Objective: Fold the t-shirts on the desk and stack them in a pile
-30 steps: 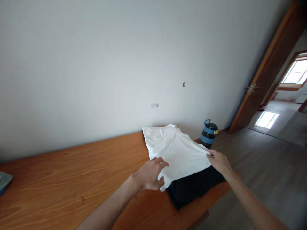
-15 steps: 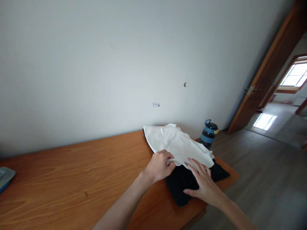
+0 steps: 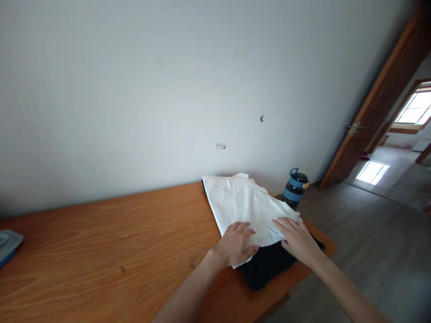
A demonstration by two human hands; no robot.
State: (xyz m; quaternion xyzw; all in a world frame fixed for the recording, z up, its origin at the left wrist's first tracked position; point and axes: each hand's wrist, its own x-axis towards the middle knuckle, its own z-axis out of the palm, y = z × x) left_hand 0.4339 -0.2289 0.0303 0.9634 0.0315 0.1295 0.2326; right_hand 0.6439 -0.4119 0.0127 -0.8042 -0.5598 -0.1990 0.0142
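Note:
A white cloth garment lies spread over a black cloth at the right end of the wooden table. My left hand rests on the white garment's near left part, fingers apart. On its near right part lies my right hand, also with the fingers stretched out. Neither hand grips anything. The black cloth shows below the white hem, between and in front of my hands; most of it is covered.
A dark bottle with blue bands stands just beyond the table's right back edge. The wooden table runs left along the wall. A grey and blue object is cut off at the left edge. An open door is at the right.
My left hand has let go of the white hem and flattened out. The white garment now reaches farther toward me, covering more of the black cloth. My right hand has shifted right.

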